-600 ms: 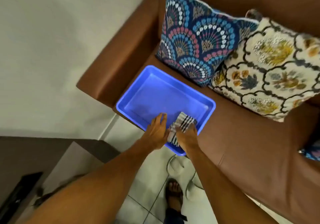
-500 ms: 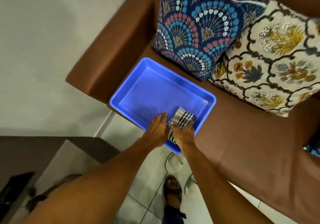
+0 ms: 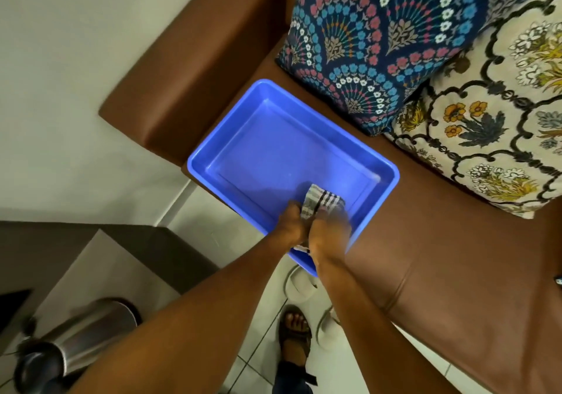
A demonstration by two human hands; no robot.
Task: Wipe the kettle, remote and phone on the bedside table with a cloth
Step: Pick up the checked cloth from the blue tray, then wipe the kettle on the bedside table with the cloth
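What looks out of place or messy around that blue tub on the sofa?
Nothing is spilled or broken. The one odd thing is where the blue tub sits: on the brown sofa seat, its near corner jutting past the front edge over the floor. Both hands, left hand and right hand, gather a striped cloth inside it.

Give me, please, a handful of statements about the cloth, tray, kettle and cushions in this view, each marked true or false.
1. Both hands, the left hand and the right hand, are on the striped cloth. True.
2. The cloth is over the blue tray. True.
3. The blue tray sits on the floor tiles. False: it rests on the brown sofa seat, beside the armrest.
4. The steel kettle is inside the tray. False: it stands on the bedside table at lower left.
5. Two patterned cushions, one blue and one cream, lean at the back of the sofa. True.
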